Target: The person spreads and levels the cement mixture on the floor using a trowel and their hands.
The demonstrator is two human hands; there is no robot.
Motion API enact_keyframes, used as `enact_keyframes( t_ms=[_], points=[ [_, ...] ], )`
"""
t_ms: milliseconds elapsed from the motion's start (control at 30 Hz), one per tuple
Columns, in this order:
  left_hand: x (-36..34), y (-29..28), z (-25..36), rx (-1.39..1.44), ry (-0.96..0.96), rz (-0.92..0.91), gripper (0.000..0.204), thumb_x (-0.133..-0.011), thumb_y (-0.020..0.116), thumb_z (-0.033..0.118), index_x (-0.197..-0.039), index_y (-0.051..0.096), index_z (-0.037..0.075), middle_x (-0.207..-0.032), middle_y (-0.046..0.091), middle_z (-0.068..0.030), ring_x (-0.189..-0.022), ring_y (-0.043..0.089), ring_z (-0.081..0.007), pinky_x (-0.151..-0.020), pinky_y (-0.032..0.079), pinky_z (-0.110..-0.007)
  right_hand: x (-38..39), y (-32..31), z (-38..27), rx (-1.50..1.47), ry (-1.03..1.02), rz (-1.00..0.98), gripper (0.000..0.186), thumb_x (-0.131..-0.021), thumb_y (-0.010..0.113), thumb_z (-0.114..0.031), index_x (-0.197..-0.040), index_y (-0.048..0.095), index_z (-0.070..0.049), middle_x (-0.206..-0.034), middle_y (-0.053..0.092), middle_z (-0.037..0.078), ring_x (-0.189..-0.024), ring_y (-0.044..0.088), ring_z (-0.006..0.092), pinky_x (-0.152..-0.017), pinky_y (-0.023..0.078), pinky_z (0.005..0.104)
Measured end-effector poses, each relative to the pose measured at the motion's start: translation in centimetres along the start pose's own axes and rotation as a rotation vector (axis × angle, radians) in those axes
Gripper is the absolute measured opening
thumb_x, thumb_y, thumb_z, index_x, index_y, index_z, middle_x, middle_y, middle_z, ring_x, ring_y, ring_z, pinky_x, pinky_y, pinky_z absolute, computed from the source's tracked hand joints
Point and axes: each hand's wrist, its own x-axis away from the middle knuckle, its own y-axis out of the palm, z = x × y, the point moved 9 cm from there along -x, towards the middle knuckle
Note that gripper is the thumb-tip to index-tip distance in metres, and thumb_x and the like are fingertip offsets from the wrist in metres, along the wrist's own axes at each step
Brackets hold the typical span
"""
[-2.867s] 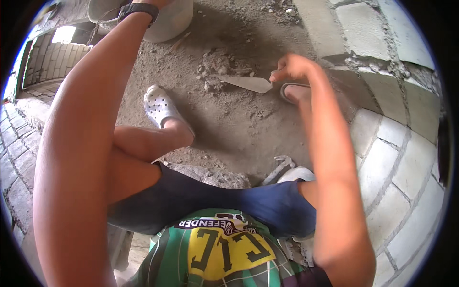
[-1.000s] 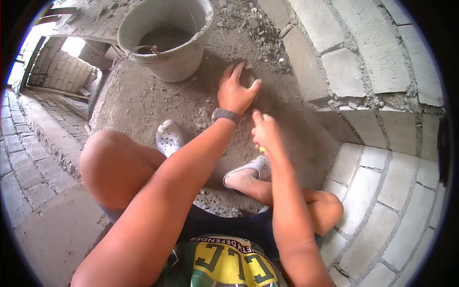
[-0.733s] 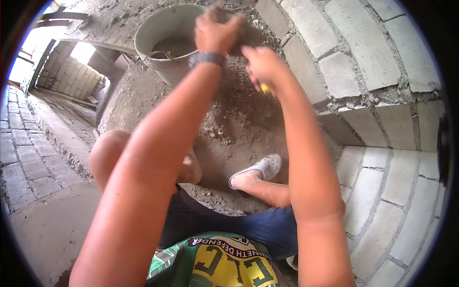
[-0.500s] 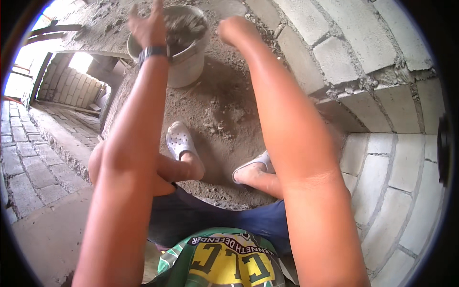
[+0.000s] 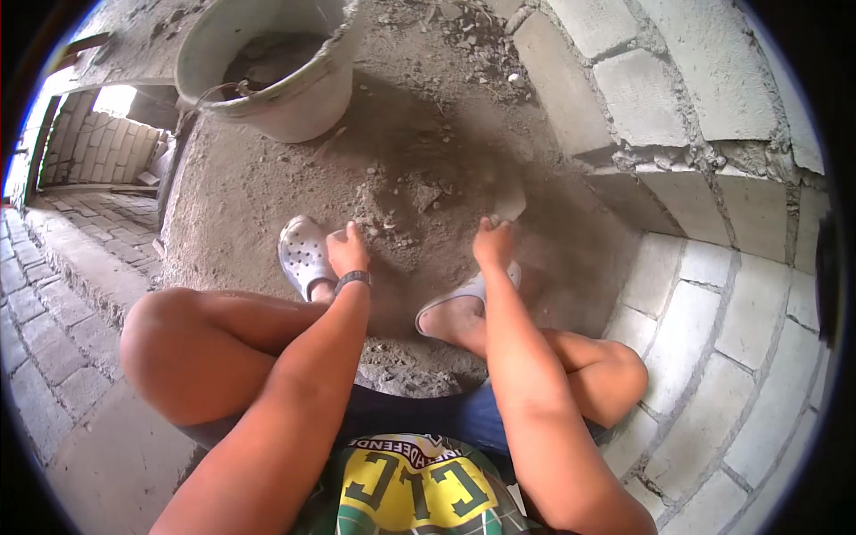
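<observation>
My left hand [image 5: 348,254], with a dark wristwatch, is in front of my left clog [image 5: 301,250]. Its fingers are curled, with nothing visible in them. My right hand [image 5: 493,244] is closed on a flat, pale, blade-like piece [image 5: 511,203]; its exact kind is blurred. That piece is low over the dusty ground beside a small heap of grey rubble [image 5: 423,194]. Beyond my left hand, a whitish bucket [image 5: 308,105] with a thin wire handle stands on the dirt. Dark grey debris [image 5: 272,61] lies inside it.
A pale block wall [image 5: 713,321] rises on the right and continues along the far right. My right clog [image 5: 468,290] rests near the rubble. Loose stones [image 5: 473,40] lie beyond the bucket. At left are a block-paved strip [image 5: 62,334] and an opening.
Both hands have come back from the bucket toward my feet. My left hand went from spread to curled. The bucket now appears nearer, with its contents settled rather than blurred; dust hangs at the right.
</observation>
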Motion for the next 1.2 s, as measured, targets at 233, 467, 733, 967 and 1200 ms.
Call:
enact_keyframes(
  t_ms=[233, 467, 733, 967, 1200],
  points=[
    [-2.9, 4.3, 2.7, 0.079, -0.050, -0.009, 0.054, -0.099, 0.068, 0.048, -0.116, 0.069, -0.003, -0.111, 0.076, -0.0232, -0.105, 0.074, -0.0366, -0.094, 0.055, -0.044, 5.1, 7.3, -5.4, 0.043, -0.029, -0.256, 0.048, -0.106, 0.056, -0.040, -0.134, 0.050, -0.002, -0.118, 0.072, 0.032, -0.113, 0.069, 0.0497, -0.097, 0.053, 0.0587],
    [1.4, 5.6, 7.2, 0.130, 0.185, -0.031, 0.057, -0.102, 0.065, 0.052, -0.120, 0.069, -0.002, -0.110, 0.075, -0.0194, -0.101, 0.072, -0.0321, -0.093, 0.054, -0.043, -3.7, 0.6, -10.6, -0.017, -0.266, -0.022, 0.057, -0.105, 0.059, -0.046, -0.139, 0.051, -0.002, -0.116, 0.072, 0.032, -0.112, 0.069, 0.0507, -0.096, 0.053, 0.0607],
    [0.9, 3.6, 6.3, 0.101, 0.415, 0.095, 0.038, -0.107, 0.067, 0.035, -0.116, 0.069, -0.001, -0.104, 0.073, -0.0129, -0.097, 0.069, -0.0218, -0.089, 0.054, -0.036, -18.5, 4.8, -22.4, 0.234, -0.447, -0.144, 0.061, -0.108, 0.049, -0.056, -0.132, 0.061, -0.001, -0.121, 0.073, 0.029, -0.115, 0.068, 0.0493, -0.097, 0.054, 0.0585],
    [-0.1, 2.5, 7.9, 0.123, 0.489, 0.151, 0.031, -0.106, 0.069, 0.030, -0.115, 0.070, 0.000, -0.102, 0.071, -0.0089, -0.091, 0.067, -0.0171, -0.086, 0.054, -0.033, -9.8, 8.1, -15.6, 0.272, -0.443, -0.272, 0.060, -0.110, 0.043, -0.057, -0.118, 0.066, -0.003, -0.105, 0.075, 0.028, -0.101, 0.072, 0.0489, -0.090, 0.055, 0.0606],
    [9.4, 0.9, 27.5, 0.553, 0.982, 0.008, 0.026, -0.103, 0.075, 0.020, -0.117, 0.069, 0.000, -0.111, 0.070, -0.0056, -0.093, 0.065, -0.0124, -0.085, 0.054, -0.030, -3.2, 3.0, -9.0, 0.438, -0.469, -0.480, 0.059, -0.110, 0.044, -0.057, -0.115, 0.065, -0.003, -0.103, 0.075, 0.028, -0.099, 0.072, 0.0490, -0.089, 0.055, 0.0599]
  ],
)
